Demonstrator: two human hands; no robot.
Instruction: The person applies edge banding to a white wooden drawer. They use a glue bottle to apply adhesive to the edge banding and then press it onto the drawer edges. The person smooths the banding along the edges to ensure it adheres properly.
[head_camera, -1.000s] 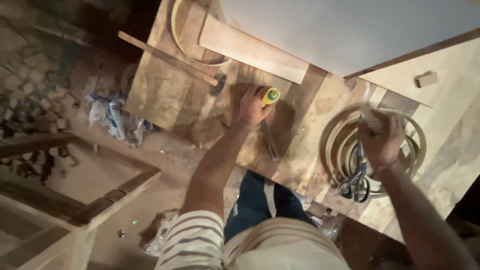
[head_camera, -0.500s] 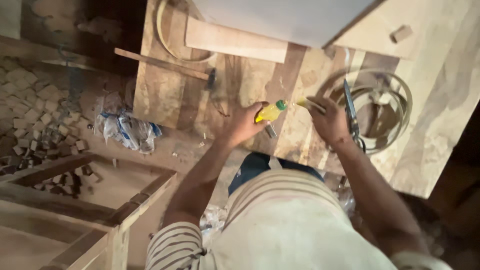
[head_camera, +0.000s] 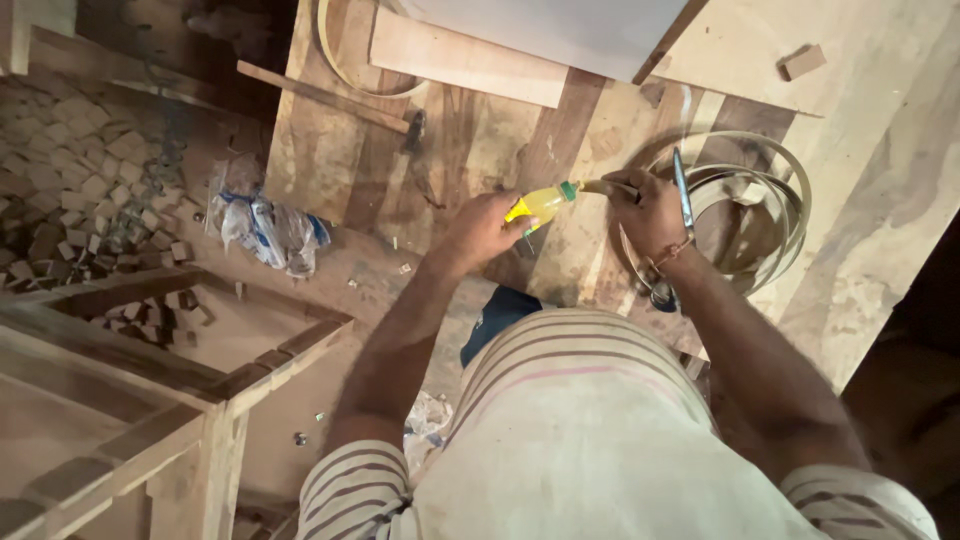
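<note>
The left hand is closed around a small yellow bottle with a green cap, held tilted so the cap points right toward the right hand. The right hand grips a thin wooden stick, its near end just at the bottle's cap; the bottle sits between the two hands, which are close together above the wooden worktop. A pair of scissors hangs along the right wrist, blades pointing far. Just right of the right hand lies a stack of thin wooden hoops. Farther off on the worktop rest a pale plank and a hammer with a long wooden handle. To the left, on the floor, lies a crumpled plastic bag, with a wooden frame nearer.
</note>
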